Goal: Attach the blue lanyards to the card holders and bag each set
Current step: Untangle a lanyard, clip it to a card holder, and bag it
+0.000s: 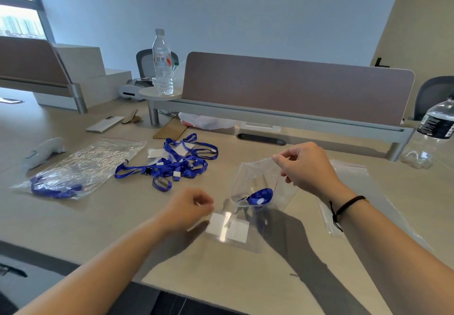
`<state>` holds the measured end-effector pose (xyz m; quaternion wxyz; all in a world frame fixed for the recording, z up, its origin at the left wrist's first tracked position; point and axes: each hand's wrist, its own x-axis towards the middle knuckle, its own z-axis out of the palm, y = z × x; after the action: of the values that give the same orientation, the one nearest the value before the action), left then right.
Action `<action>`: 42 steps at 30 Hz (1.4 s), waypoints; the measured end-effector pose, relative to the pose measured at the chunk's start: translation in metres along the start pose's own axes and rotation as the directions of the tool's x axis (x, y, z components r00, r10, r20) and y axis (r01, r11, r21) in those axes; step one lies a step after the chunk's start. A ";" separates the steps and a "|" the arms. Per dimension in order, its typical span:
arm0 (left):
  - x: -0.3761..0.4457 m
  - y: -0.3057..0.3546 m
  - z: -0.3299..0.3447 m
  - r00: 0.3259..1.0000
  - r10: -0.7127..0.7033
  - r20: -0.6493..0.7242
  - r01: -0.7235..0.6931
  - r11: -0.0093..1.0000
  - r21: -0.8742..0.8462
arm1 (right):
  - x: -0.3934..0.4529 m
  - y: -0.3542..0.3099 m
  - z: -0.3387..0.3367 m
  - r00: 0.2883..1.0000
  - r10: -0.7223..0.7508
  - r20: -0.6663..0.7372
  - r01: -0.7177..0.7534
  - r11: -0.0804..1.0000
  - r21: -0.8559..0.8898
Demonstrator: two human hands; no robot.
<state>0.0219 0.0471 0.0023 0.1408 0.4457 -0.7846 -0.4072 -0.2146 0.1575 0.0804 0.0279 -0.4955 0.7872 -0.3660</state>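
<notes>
My right hand (304, 167) pinches the rim of a clear bag (255, 184) above the surface (221, 265), a blue lanyard (261, 196) bunched inside. My left hand (189, 207), fingers curled, pinches the card holder (227, 226) at the bag's mouth.

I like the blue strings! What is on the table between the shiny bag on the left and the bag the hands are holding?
The head view shows a tangled pile of blue lanyards with card holders, between the filled bag and the held bag.
</notes>
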 end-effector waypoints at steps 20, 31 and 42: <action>0.007 -0.024 -0.009 0.999 0.009 0.047 -0.027 0.920 0.392 | -0.005 0.002 0.009 0.997 0.056 -0.058 -0.053 0.997 0.051; -0.002 -0.045 -0.031 1.000 -0.026 -0.003 0.025 0.880 0.473 | -0.020 0.002 0.042 0.984 0.017 0.178 0.024 0.973 -0.230; -0.005 -0.028 -0.035 0.989 -0.138 0.057 0.113 0.942 0.316 | -0.012 -0.004 0.029 0.993 0.096 0.062 -0.100 0.994 0.052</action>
<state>0.0622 0.0254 0.0036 0.0114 0.4953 -0.8140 -0.3032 -0.1938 0.1499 0.0583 0.0831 -0.4660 0.7990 -0.3708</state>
